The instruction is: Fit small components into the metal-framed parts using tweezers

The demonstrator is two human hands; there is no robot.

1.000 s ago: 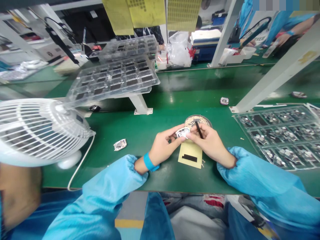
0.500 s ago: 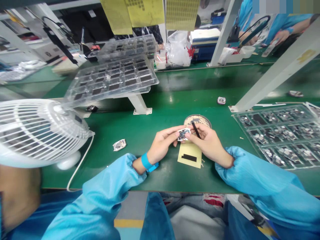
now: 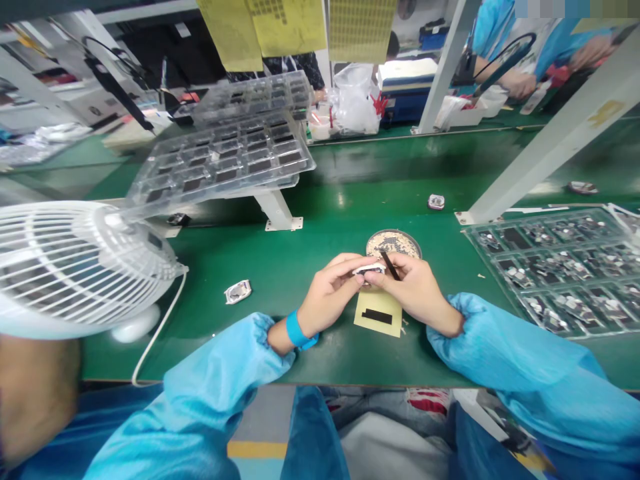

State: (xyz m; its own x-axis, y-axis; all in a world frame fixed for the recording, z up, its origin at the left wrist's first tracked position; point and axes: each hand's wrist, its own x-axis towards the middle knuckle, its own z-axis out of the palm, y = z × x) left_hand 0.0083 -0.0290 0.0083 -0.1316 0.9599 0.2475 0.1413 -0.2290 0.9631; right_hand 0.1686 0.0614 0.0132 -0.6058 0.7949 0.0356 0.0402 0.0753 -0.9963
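Both hands meet above the green bench around a small white-framed electronic part [image 3: 369,269], now seen nearly edge-on. My left hand [image 3: 336,288] is closed on its left side, thumb in front. From the right, the thumb and fingers of my right hand [image 3: 411,288] pinch the same part. A slim black stick-like tool [image 3: 390,265] also sits in my right hand, slanting up past the fingers; its exact kind is unclear. Just behind the hands is a round dish [image 3: 395,244] of tiny pieces. Below them lies a yellow sheet [image 3: 376,327] bearing black strips [image 3: 377,316].
A white fan [image 3: 75,267] stands at left, its cable reaching the bench edge. Clear trays [image 3: 225,160] rest on a raised stand. Another tray [image 3: 560,267] of parts lies at right, beside a slanted white post [image 3: 540,133]. A loose white-framed part [image 3: 237,292] lies left.
The electronic part has tilted from showing its inner face to nearly edge-on. My left hand has turned slightly with it. The black tool stays in my right hand.
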